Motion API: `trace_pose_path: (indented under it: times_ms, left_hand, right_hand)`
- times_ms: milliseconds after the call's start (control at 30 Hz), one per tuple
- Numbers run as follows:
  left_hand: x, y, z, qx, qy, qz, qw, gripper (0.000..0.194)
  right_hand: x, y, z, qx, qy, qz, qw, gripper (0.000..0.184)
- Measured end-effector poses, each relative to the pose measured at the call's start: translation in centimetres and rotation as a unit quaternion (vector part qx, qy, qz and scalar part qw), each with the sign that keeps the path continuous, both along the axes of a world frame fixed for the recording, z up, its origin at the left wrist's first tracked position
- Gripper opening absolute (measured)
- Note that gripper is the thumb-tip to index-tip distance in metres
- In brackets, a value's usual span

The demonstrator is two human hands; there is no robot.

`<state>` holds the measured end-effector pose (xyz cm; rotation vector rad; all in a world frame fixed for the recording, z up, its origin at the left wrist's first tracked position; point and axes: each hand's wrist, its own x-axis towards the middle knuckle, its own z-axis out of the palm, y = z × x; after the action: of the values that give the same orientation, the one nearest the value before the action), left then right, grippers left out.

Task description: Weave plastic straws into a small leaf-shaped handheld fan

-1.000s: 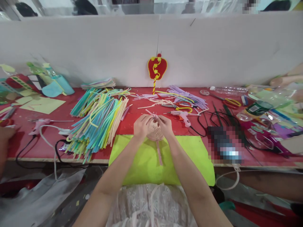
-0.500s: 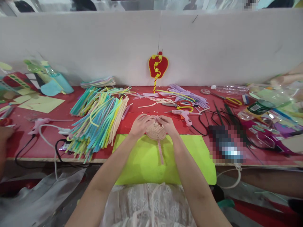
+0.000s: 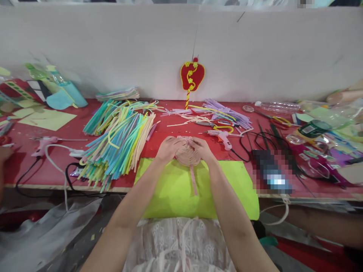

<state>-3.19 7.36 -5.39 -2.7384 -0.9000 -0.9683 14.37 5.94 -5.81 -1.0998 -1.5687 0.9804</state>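
Between my hands is a small pale-pink fan (image 3: pixel 187 156) built from pipe cleaners, round, with a thin pink handle pointing toward me. My left hand (image 3: pixel 168 148) grips its upper left edge, fingers bent over the rim. On the upper right edge, my right hand (image 3: pixel 200 147) pinches the rim, its fingertips close to the left ones. What exactly lies under the fingertips is hidden. Below the fan a bright yellow-green sheet (image 3: pixel 170 196) covers the near part of the red table (image 3: pixel 159 130).
Left of the sheet lies a big pile of coloured pipe cleaners (image 3: pixel 119 139). A pink glue gun (image 3: pixel 222 138), scissors (image 3: pixel 224 124) and purple pipe cleaners (image 3: pixel 227 113) sit beyond my right hand. A red fan (image 3: pixel 193 76) stands against the white partition (image 3: pixel 127 49). Bottles (image 3: pixel 314 128) are at right.
The view has tipped down slightly. Both hands stay at the fan's upper rim, with the right fingers shifted a little; the fan keeps its place over the sheet.
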Motion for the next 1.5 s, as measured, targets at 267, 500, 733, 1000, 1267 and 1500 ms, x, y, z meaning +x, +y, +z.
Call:
trace_pose_path:
  times_ms: [267,500,733,1000,1267,1500]
  left_hand:
    - [0.9,-0.5,0.1,-0.101,-0.128,0.078,0.984,0.021]
    - [0.7,0.1,-0.2,-0.192,-0.182,0.061,0.962,0.014]
    - [0.7,0.1,-0.4,-0.156,-0.154,0.071,0.973,0.016]
    - [0.6,0.2,-1.0,-0.091,-0.097,0.085,0.987,0.020]
    - [1.1,-0.3,-0.7,-0.123,-0.164,0.143,0.968,0.017]
    - [1.5,-0.2,-1.0,-0.109,-0.165,0.152,0.968,0.018]
  right_hand:
    - [-0.4,-0.1,-0.5,0.023,-0.015,-0.061,0.998,0.032]
    - [-0.6,-0.2,-0.4,0.036,-0.035,-0.057,0.997,0.028]
    - [-0.8,-0.1,-0.6,0.042,-0.038,-0.057,0.997,0.030]
    - [-1.2,-0.2,-0.6,0.078,-0.086,-0.072,0.991,0.030]
    - [-1.2,0.2,-1.1,0.011,-0.013,-0.091,0.996,0.040]
    - [-1.3,0.1,-0.9,-0.018,0.029,-0.078,0.996,0.038]
